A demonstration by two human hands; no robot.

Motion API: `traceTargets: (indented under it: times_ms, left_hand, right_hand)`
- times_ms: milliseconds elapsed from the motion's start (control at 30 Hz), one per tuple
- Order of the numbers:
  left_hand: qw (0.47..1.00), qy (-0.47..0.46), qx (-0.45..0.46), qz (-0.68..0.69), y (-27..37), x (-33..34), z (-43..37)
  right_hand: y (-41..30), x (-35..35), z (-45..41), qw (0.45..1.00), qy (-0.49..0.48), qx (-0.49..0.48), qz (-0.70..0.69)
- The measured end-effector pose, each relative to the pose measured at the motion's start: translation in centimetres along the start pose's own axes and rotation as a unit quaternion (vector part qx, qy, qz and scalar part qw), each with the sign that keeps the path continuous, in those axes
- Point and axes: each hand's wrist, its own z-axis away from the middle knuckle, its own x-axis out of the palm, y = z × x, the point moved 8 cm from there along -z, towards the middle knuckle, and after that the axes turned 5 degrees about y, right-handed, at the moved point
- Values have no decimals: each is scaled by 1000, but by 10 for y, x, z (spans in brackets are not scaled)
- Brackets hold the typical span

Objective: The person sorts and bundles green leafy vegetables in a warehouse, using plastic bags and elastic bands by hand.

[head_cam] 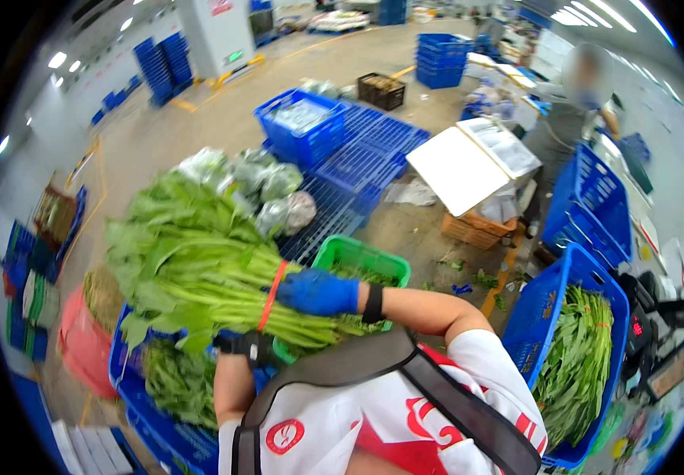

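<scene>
A large bunch of leafy greens (199,255), tied with an orange band (272,295), is held out in front of my chest. My right hand (318,292), in a blue glove, grips its stems just beside the band. The leaves fan out to the left and the cut stem ends point right. My left forearm reaches under the bunch, with a black strap (250,349) on the wrist; the greens hide most of that hand. Below the stems stands a green basket (404,270) with leafy bits inside. More greens (179,377) lie in a blue crate (167,436) at lower left.
At right, a blue crate (517,341) holds banded greens (579,356) beside a scale display (637,325). Blue pallets (371,145) carry a crate (306,139) and bagged vegetables (271,178). A white foam box (461,169) stands beyond, near a person (556,130). Left is a pink sack (84,344).
</scene>
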Motion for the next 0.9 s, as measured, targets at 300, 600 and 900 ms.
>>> traceTargets:
  times_ms: [300,600,900]
  left_hand:
    - [1000,-6,2,21,9,-1,-1]
    - [999,-10,34,5,43,1,-6]
    - [994,-104,22,-9,33,28,-4]
  right_hand:
    - [52,26,108,980,-177,39,80]
    - [86,-32,66,935,-55,350,-4]
    - [55,7,27,819,26,283,-498]
